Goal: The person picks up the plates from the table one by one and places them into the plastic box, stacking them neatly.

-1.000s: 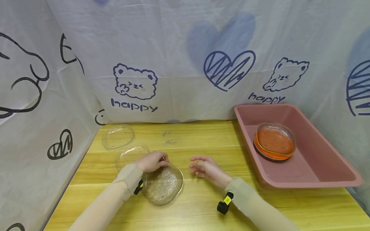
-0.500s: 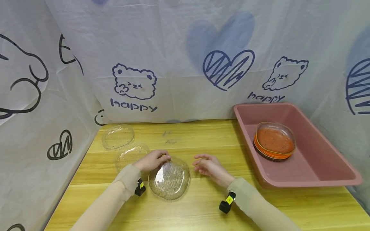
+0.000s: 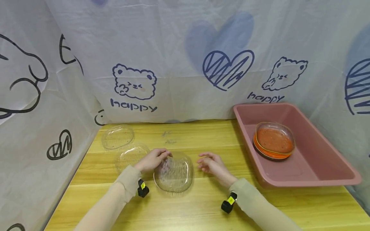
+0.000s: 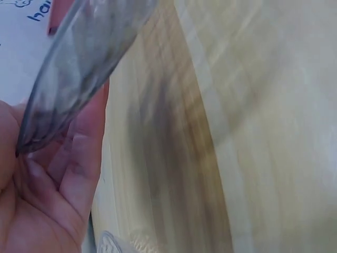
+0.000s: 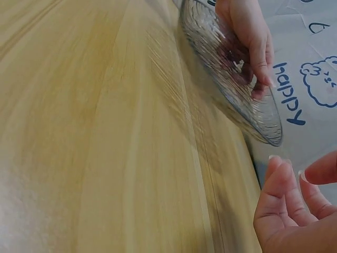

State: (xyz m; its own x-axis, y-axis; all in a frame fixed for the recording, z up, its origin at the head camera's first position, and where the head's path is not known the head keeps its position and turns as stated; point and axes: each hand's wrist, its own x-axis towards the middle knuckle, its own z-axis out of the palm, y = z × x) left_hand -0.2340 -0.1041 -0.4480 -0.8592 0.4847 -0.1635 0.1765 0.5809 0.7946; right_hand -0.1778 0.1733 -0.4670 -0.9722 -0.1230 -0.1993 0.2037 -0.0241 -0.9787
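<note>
A clear, ridged plate [image 3: 177,176] is pinched at its rim by my left hand [image 3: 154,159], thumb on one face and fingers behind it. In the right wrist view the plate [image 5: 231,79] hangs tilted above the table, its shadow on the wood below. My right hand [image 3: 213,167] hovers to the right of the plate, apart from it, its fingers loosely bent and holding nothing. Two more clear plates lie on the table at the left: one plate [image 3: 118,137] farther back, and another plate [image 3: 130,154] partly hidden behind my left hand.
At the right stands a pink tub [image 3: 315,170] holding a stack of orange and clear plates [image 3: 274,141]. A white curtain [image 3: 179,106] with drawings closes off the back and sides. The wooden table [image 3: 196,208] lies under both hands.
The plate in my left hand has moved right and slightly away from me, turning as it went. My right hand has shifted a little to the right.
</note>
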